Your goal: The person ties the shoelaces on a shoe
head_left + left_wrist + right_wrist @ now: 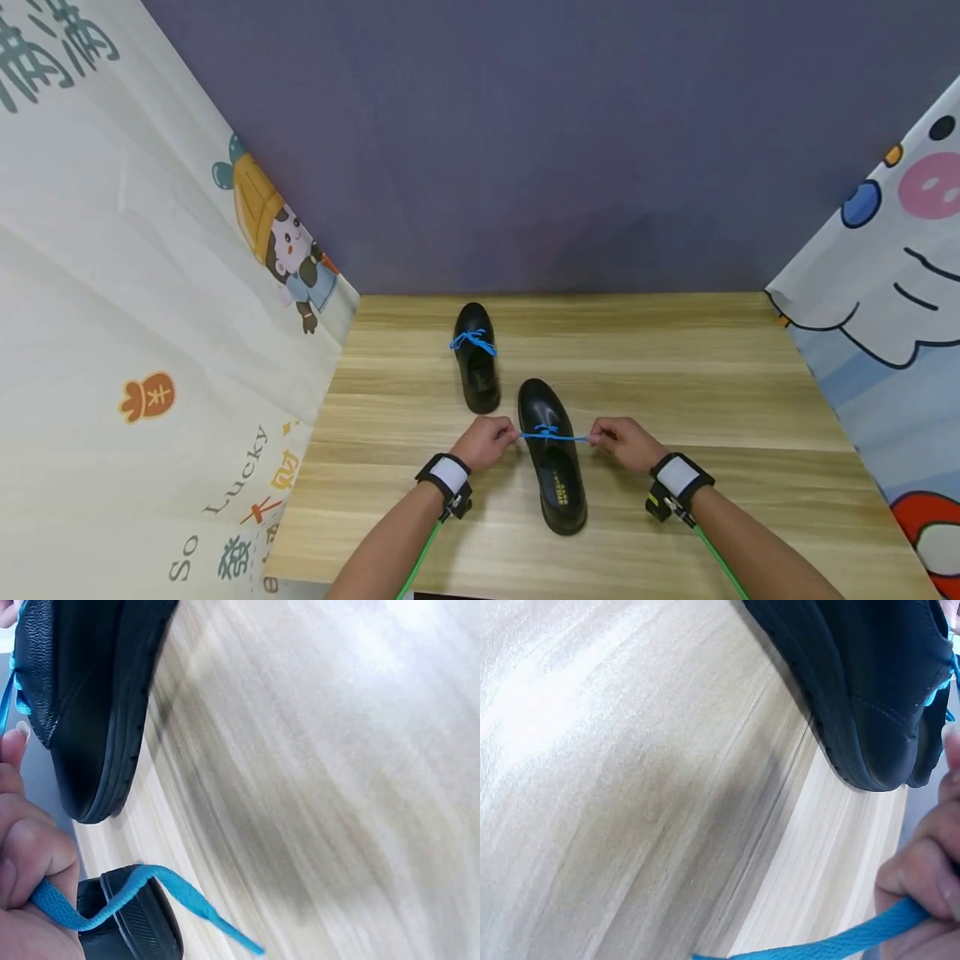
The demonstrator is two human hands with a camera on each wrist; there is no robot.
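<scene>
On the pale wood-grain table [675,375], a glossy black leather shoe [551,454] lay between the hands. The left hand [483,442] and right hand [626,443] each pinched one end of its flat blue lace [551,434], stretched taut.

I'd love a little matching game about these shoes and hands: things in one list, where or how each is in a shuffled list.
1. near shoe
2. far shoe
3. left hand
4. right hand

A. pinches the lace end on the right side of the near shoe
B. bow already tied
C. lace pulled out to both sides
D. pinches the lace end on the left side of the near shoe

Pairs: 1-C, 2-B, 3-D, 4-A
</scene>
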